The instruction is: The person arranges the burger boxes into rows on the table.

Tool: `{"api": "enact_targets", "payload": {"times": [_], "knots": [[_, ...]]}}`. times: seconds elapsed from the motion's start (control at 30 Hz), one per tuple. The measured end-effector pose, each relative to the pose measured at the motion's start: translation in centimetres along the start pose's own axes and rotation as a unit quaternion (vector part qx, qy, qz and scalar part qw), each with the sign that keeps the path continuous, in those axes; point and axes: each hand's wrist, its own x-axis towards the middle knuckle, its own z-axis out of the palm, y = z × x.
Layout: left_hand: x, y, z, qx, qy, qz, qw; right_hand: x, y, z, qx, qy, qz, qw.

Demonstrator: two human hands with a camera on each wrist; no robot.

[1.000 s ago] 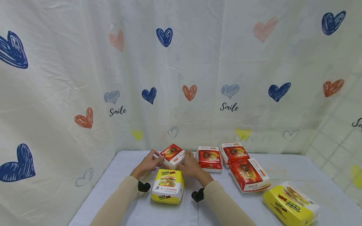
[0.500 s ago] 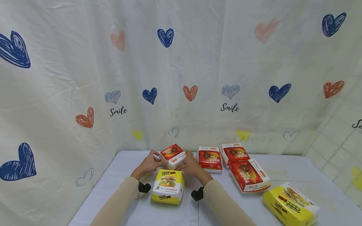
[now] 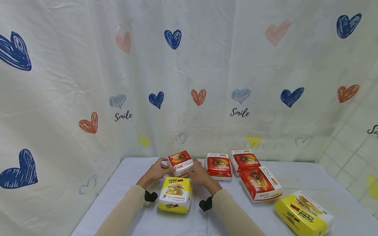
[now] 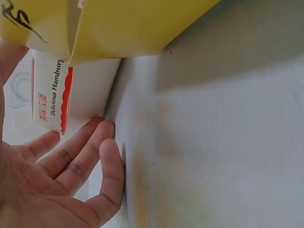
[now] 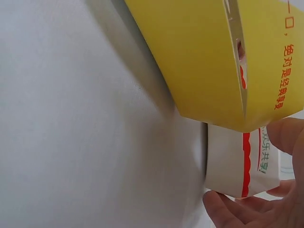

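Both hands hold a red and white hamburger box (image 3: 180, 161) behind a yellow one, one hand at each side. My left hand (image 3: 156, 171) has its thumb at the front left corner, and the left wrist view shows its fingers along the side of the white box wall (image 4: 88, 90). My right hand (image 3: 199, 172) grips the right side; in the right wrist view its thumb lies on the white wall (image 5: 228, 156) and its fingers are at the far edge. Directly in front of the red box stands the yellow hamburger box (image 3: 175, 195), between the two wrists.
Right of the hands stands another red box (image 3: 219, 166). Two more, a rear red box (image 3: 245, 160) and a front red box (image 3: 260, 183), sit beyond it. A second yellow box (image 3: 304, 213) lies at front right on the white tablecloth (image 3: 224, 206). A heart-print curtain (image 3: 206, 72) hangs behind.
The held red box has turned a little, so its front edge lies straighter toward me. My left thumb has shifted right along its front. The other boxes have stayed put.
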Motion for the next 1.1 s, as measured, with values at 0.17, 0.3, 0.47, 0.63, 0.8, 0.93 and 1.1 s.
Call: {"api": "enact_targets", "payload": {"times": [0.17,0.3,0.47,0.63,0.8,0.93,1.1], "knots": [[0.0,0.0,0.0,-0.002,-0.014,0.006,0.9999,0.0,0.4,0.2,0.009,-0.006,0.001,1.000],[0.0,-0.1,0.0,-0.003,-0.020,0.010,0.9997,-0.1,0.4,0.2,0.013,-0.010,0.004,1.000],[0.0,-0.3,0.0,0.003,-0.022,0.012,0.9997,-0.3,0.4,0.2,0.010,-0.015,0.006,1.000],[0.2,-0.6,0.1,0.002,-0.021,0.016,0.9997,-0.5,0.6,0.2,0.016,-0.017,-0.004,1.000],[0.3,-0.7,0.1,-0.006,-0.018,0.018,0.9997,-0.4,0.7,0.2,0.027,-0.013,-0.015,0.999],[0.1,-0.7,0.1,-0.009,-0.018,0.021,0.9996,-0.4,1.0,0.3,0.019,-0.006,-0.011,1.000],[0.0,-0.7,0.3,-0.005,-0.012,0.023,0.9997,-0.4,1.4,0.5,0.013,0.004,-0.003,1.000]]}}
